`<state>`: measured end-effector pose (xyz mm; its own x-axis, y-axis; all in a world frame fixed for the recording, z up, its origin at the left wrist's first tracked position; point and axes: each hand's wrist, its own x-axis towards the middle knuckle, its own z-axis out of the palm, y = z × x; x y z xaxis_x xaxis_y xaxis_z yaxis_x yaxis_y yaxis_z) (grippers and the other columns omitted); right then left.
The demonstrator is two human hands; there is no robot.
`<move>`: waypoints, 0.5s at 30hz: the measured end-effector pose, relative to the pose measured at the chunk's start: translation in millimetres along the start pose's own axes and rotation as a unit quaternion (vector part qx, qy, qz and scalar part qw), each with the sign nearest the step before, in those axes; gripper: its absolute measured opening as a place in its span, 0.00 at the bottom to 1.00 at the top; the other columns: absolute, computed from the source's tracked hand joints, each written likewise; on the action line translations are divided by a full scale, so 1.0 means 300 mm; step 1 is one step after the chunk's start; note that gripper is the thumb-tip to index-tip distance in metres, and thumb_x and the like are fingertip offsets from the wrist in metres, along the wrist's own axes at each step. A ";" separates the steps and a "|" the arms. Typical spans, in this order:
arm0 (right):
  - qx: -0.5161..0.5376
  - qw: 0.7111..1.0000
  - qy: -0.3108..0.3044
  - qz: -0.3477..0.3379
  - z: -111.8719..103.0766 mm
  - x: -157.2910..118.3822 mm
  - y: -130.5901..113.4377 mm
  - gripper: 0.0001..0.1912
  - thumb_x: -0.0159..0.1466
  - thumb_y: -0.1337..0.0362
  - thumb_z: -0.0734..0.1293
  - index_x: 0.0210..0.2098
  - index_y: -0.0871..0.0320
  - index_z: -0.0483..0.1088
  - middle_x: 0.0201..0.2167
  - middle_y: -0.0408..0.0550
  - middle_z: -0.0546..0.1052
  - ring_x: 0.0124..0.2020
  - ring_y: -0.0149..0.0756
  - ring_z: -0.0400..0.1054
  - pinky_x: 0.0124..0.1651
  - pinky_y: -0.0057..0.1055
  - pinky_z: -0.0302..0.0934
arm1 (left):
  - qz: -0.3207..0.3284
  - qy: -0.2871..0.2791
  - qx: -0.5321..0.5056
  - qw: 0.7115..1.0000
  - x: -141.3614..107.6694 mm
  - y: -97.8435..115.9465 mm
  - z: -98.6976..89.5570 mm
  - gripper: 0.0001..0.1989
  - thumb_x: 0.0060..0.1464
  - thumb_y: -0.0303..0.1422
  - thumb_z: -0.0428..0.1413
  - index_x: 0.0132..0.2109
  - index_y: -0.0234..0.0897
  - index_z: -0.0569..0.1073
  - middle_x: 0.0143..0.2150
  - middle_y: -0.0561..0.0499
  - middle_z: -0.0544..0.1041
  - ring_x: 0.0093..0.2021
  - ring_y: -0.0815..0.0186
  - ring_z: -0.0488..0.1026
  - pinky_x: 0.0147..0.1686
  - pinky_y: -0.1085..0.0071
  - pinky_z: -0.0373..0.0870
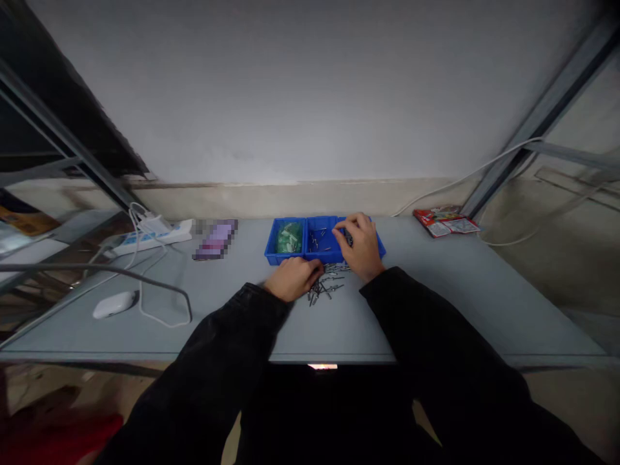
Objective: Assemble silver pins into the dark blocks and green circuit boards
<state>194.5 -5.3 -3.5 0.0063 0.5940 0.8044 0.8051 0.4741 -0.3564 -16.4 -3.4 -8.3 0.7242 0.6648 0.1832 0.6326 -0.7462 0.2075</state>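
A blue bin (285, 261) with green and pale pieces inside stands left of a second blue bin (321, 257), which holds a few small metal pins. Beyond that, a third blue bin (380, 248) is mostly covered by my right hand (359, 244). The fingers of that hand are bent together above the bins, and anything between them is too small to name. My left hand (293, 278) is closed in front of the bins, its fingertips at the edge of a loose pile of metal pins (329, 286) on the table.
On the left are a white power strip (155, 237) with cables, a blurred purple phone-like object (216, 239) and a white earbud case (114, 304). A red packet (445, 221) lies at the back right. The grey table (334, 336) ends just before my body.
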 end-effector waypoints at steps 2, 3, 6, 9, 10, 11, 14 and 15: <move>0.001 1.000 0.000 -0.004 0.001 -0.001 -0.001 0.07 0.72 0.62 0.66 0.39 0.55 0.75 0.41 0.50 0.73 0.46 0.43 0.69 0.52 0.43 0.60 | -0.007 -0.021 0.016 1.000 -0.002 0.017 -0.015 0.13 0.70 0.37 0.50 0.48 0.37 0.77 0.34 0.46 0.79 0.32 0.61 0.76 0.36 0.67 0.70; 0.003 1.000 0.001 -0.006 0.001 -0.001 -0.002 0.07 0.72 0.62 0.66 0.40 0.56 0.75 0.41 0.50 0.73 0.46 0.43 0.69 0.52 0.43 0.60 | -0.007 -0.024 0.019 0.999 -0.003 0.025 -0.022 0.13 0.71 0.37 0.49 0.49 0.37 0.76 0.34 0.46 0.79 0.32 0.62 0.76 0.36 0.67 0.69; 0.022 1.000 -0.002 -0.020 -0.006 0.000 -0.010 0.08 0.72 0.60 0.66 0.39 0.55 0.75 0.40 0.50 0.73 0.45 0.43 0.68 0.52 0.43 0.61 | 0.000 -0.008 0.013 1.000 -0.005 0.038 -0.031 0.14 0.72 0.38 0.47 0.50 0.36 0.75 0.31 0.48 0.77 0.29 0.63 0.75 0.34 0.68 0.68; 0.058 0.996 -0.021 -0.062 -0.020 0.004 -0.028 0.10 0.71 0.58 0.66 0.36 0.56 0.73 0.38 0.50 0.73 0.43 0.42 0.66 0.50 0.42 0.61 | -0.001 0.042 0.006 0.999 -0.008 0.035 -0.027 0.15 0.73 0.38 0.45 0.51 0.35 0.73 0.29 0.49 0.76 0.27 0.63 0.73 0.32 0.69 0.66; 0.067 0.994 -0.031 -0.079 -0.025 0.006 -0.034 0.11 0.71 0.58 0.66 0.34 0.56 0.73 0.36 0.49 0.74 0.42 0.42 0.66 0.50 0.42 0.61 | -0.005 0.060 0.004 0.998 -0.009 0.032 -0.024 0.15 0.73 0.38 0.45 0.51 0.35 0.73 0.30 0.49 0.76 0.27 0.63 0.73 0.32 0.69 0.66; 0.073 0.992 -0.042 -0.094 -0.029 0.006 -0.040 0.12 0.72 0.59 0.65 0.33 0.56 0.72 0.34 0.49 0.73 0.41 0.41 0.65 0.48 0.41 0.61 | -0.009 0.078 -0.001 0.997 -0.010 0.030 -0.022 0.15 0.73 0.38 0.45 0.51 0.35 0.72 0.30 0.49 0.76 0.27 0.63 0.73 0.32 0.69 0.65; 0.087 0.986 -0.079 -0.122 -0.032 0.003 -0.047 0.15 0.73 0.61 0.63 0.29 0.56 0.68 0.28 0.45 0.72 0.34 0.38 0.62 0.43 0.37 0.59 | -0.022 0.122 -0.037 0.992 -0.012 0.025 -0.019 0.13 0.73 0.37 0.46 0.51 0.36 0.71 0.32 0.49 0.77 0.28 0.64 0.73 0.31 0.70 0.64; 0.092 0.984 -0.089 -0.127 -0.030 0.000 -0.046 0.16 0.73 0.62 0.62 0.28 0.56 0.67 0.26 0.45 0.71 0.32 0.37 0.61 0.41 0.36 0.58 | -0.027 0.134 -0.053 0.989 -0.011 0.024 -0.020 0.12 0.73 0.36 0.46 0.51 0.36 0.70 0.32 0.50 0.77 0.28 0.64 0.73 0.32 0.70 0.64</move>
<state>188.6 -17.6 5.7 -0.2975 0.5377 0.7889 0.6467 0.7214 -0.2479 -15.9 -10.9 -1.7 0.5828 0.6992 0.4142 0.6258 -0.7113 0.3201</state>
